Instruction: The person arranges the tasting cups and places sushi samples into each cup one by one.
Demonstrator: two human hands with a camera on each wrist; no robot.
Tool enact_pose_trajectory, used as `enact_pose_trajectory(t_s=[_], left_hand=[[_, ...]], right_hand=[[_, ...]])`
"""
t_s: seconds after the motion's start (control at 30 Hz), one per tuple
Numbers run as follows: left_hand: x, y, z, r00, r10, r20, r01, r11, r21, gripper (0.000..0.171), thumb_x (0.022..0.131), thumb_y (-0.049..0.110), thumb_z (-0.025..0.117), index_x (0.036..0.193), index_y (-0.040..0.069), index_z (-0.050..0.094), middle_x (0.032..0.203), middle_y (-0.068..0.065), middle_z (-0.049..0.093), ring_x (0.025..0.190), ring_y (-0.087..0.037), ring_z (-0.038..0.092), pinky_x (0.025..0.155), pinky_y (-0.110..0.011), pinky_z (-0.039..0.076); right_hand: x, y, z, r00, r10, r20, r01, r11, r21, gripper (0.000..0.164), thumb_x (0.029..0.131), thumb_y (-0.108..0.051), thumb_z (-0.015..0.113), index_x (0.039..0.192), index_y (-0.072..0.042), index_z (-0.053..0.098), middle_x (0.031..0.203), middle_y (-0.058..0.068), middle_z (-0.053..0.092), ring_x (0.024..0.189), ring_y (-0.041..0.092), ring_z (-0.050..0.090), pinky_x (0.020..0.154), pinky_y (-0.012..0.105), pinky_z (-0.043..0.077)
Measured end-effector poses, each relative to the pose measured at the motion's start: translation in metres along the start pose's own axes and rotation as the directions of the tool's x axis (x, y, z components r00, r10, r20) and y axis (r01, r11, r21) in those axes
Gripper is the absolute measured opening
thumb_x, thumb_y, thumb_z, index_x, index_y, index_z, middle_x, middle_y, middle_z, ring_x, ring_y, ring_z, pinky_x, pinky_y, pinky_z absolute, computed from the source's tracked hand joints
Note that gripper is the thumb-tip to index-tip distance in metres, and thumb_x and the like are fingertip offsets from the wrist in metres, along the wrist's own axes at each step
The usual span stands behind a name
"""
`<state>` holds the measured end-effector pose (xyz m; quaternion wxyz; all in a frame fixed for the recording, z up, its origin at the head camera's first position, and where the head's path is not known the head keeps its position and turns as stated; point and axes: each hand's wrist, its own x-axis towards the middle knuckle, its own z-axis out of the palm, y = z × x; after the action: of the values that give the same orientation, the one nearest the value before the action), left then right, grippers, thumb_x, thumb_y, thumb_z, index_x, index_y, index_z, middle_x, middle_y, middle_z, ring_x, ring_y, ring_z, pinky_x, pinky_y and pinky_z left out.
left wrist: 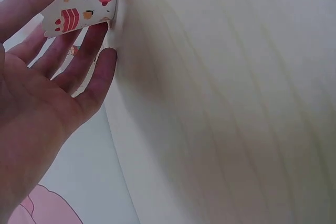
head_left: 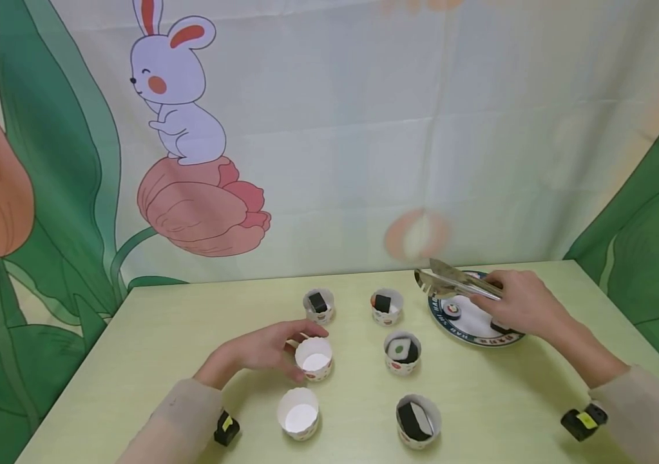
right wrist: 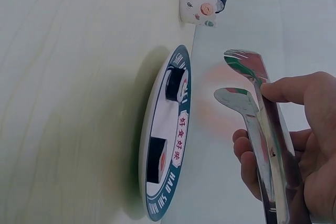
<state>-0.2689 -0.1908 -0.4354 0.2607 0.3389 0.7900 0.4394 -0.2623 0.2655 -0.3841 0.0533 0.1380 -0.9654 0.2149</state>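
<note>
My left hand [head_left: 265, 348] curves its thumb and fingers around a white paper cup [head_left: 316, 372] with nothing inside; the left wrist view shows the cup's [left wrist: 84, 6] cake print. My right hand [right wrist: 320, 145] grips metal serving tongs [right wrist: 270, 145] above a round plate [head_left: 451, 330]. The tongs' fork-shaped and spoon-shaped ends stand apart, with nothing between them. On the plate are a round sushi roll [head_left: 451, 311] and a dark-sided sushi piece [right wrist: 157, 161], partly hidden by the hand in the head view.
Another bare paper cup [head_left: 299, 422] stands in front of the left hand. Sushi-filled paper cups stand at the back left [head_left: 319, 316], back middle [head_left: 387, 317], centre [head_left: 402, 366] and front [head_left: 418, 438]. A printed cloth [head_left: 329, 161] hangs behind the table [head_left: 161, 341].
</note>
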Motion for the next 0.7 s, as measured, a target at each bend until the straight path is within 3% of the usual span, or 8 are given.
enact_pose_trajectory(t_s=[0.13, 0.37, 0.7], left_hand=[[0.001, 0.001, 0.003, 1.000, -0.001, -0.009, 0.001, 1.000, 0.018, 0.074, 0.079, -0.006, 0.085, 0.143, -0.003, 0.049, 0.135, -0.011, 0.055, 0.119, -0.031, 0.055, 0.102, -0.047, 0.049], [0.001, 0.004, 0.003, 0.999, -0.026, -0.024, 0.026, 0.999, 0.033, 0.068, 0.079, -0.004, 0.086, 0.138, 0.003, 0.055, 0.124, -0.013, 0.060, 0.114, -0.031, 0.056, 0.101, -0.049, 0.049], [0.001, 0.001, 0.005, 0.998, -0.028, -0.056, 0.029, 1.000, 0.004, 0.061, 0.080, -0.003, 0.086, 0.133, 0.001, 0.056, 0.123, -0.015, 0.060, 0.116, -0.031, 0.055, 0.107, -0.050, 0.045]], right_hand=[[-0.003, 0.006, -0.002, 1.000, 0.013, 0.021, -0.014, 0.999, 0.030, 0.042, 0.097, -0.033, 0.070, 0.112, 0.007, 0.068, 0.067, -0.002, 0.060, 0.056, 0.015, 0.053, 0.051, 0.033, 0.041], [-0.008, 0.015, -0.006, 1.000, 0.002, 0.021, -0.002, 1.000, -0.005, 0.038, 0.095, -0.030, 0.071, 0.105, 0.006, 0.069, 0.069, -0.003, 0.063, 0.060, 0.014, 0.054, 0.053, 0.032, 0.042], [-0.014, 0.024, -0.008, 0.998, -0.017, 0.062, 0.017, 1.000, -0.009, 0.028, 0.092, -0.029, 0.075, 0.092, -0.001, 0.070, 0.069, -0.003, 0.059, 0.059, 0.014, 0.050, 0.052, 0.032, 0.039]])
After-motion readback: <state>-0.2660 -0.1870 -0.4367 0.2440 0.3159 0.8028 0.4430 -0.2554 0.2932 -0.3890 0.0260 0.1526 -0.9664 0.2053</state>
